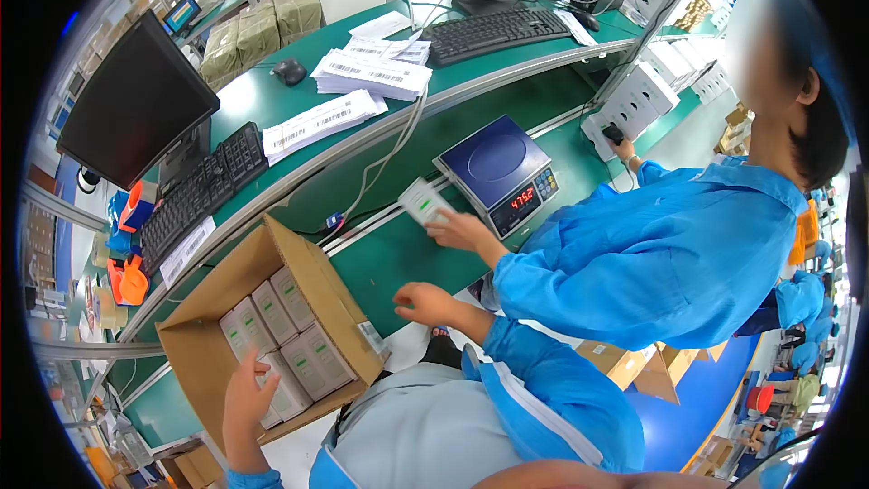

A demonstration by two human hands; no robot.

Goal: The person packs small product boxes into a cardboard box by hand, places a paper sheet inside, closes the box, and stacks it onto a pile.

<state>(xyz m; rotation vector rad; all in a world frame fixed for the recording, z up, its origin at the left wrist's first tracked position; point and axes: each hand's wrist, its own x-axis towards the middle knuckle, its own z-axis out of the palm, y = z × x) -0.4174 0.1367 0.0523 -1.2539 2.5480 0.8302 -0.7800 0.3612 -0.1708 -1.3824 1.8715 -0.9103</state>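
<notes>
A brown cardboard carton (195,335) stands with its flaps up on the left, holding several small white boxes (312,358) with green marks, packed in rows. At the carton's lower left side is my left hand (246,398), fingers apart, with its fingertips over the white boxes; whether they touch one is unclear. My right hand (424,302) hovers beyond the carton's right side, near the green table edge, loosely curled with a gap between fingers and thumb, and nothing shows in it. A co-worker's hand holds another white box (422,202) beside the digital scale (496,172).
The co-worker in blue stands at the right, the other hand on a black handheld device (614,134) by white cartons (638,100). A raised shelf carries label sheets (371,72), keyboards (489,34) and monitors (140,100). Cables (389,149) hang down near the scale.
</notes>
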